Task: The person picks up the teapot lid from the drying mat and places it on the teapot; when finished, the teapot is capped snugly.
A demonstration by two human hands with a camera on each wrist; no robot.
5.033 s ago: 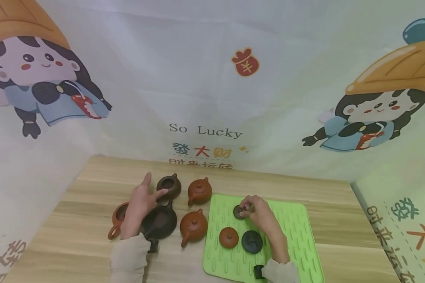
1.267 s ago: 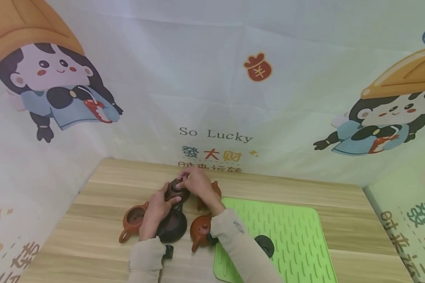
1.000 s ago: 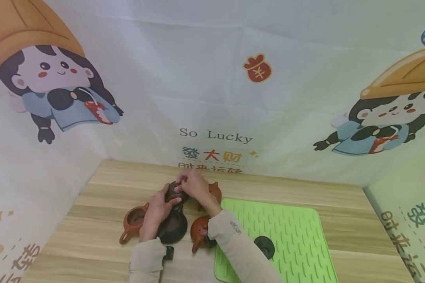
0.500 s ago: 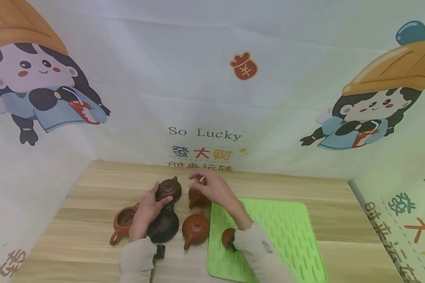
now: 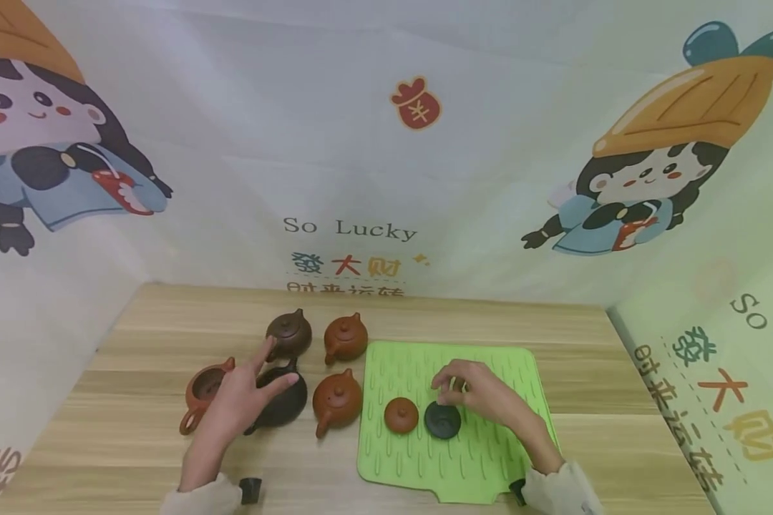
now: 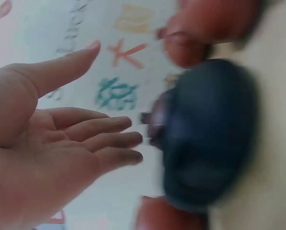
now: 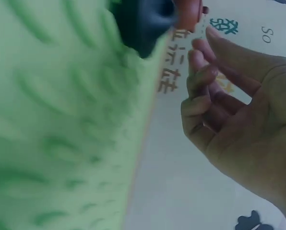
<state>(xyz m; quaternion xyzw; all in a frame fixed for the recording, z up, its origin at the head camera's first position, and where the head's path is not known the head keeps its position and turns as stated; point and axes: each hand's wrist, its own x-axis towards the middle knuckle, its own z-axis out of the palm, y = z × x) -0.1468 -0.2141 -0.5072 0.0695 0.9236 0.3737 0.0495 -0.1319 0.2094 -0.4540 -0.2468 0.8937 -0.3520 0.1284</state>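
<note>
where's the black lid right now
In the head view, the black lid lies on the green mat, just right of the reddish lid and close to the right hand.

The head view looks forward and down from the near side, taking in worktop (image 5: 618, 400), left grip (image 5: 238, 398), right grip (image 5: 482, 392) and far cloth (image 5: 283, 143). Each wrist view sits close and low, rolled sideways: the left faces the black teapot (image 6: 210, 129), the right the green mat (image 7: 76, 143). All three share the cloth's lettering (image 5: 346, 266).
</note>
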